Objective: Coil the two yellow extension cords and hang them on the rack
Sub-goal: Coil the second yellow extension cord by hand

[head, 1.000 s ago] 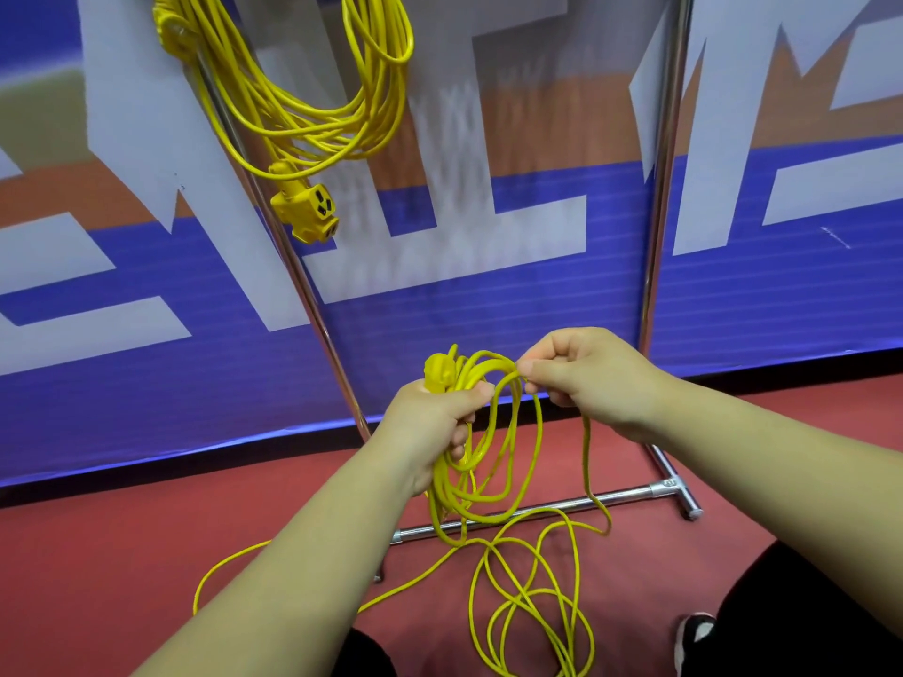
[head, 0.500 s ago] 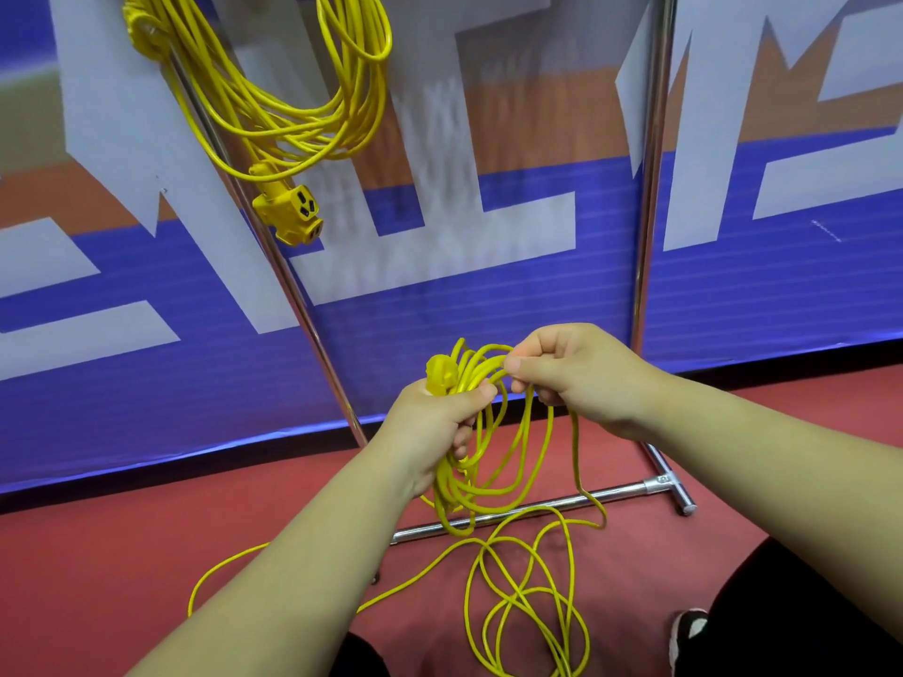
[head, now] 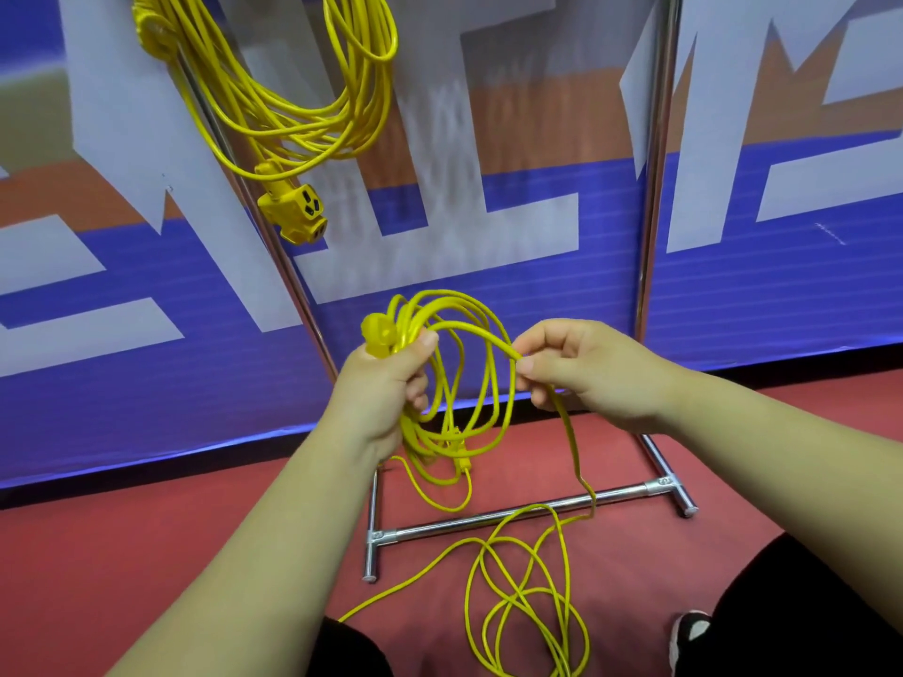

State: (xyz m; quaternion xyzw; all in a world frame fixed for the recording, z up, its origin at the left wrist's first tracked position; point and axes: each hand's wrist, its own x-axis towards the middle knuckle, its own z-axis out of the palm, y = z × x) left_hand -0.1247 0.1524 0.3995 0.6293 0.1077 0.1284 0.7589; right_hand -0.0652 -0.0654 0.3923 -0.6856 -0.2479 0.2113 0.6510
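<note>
Where the thin yellow extension cord [head: 511, 398] gathers into a partial coil, left hand [head: 386, 393]: fingers and thumb curled tight round the bunched loops and yellow plug [head: 378, 332]. Right hand [head: 586, 373]: thumb and forefinger pinching one strand just beside the coil; the rest trails loose on the red floor [head: 146, 554]. Second yellow extension cord [head: 293, 134]: coiled, hanging on the chrome tubular rack [head: 650, 188].

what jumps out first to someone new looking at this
In the centre, the left hand grips a half-coiled yellow cord while the right hand pinches one strand, its loose tail on the red floor. At upper left a second coiled cord hangs by the rack pole, socket end dangling.
</note>
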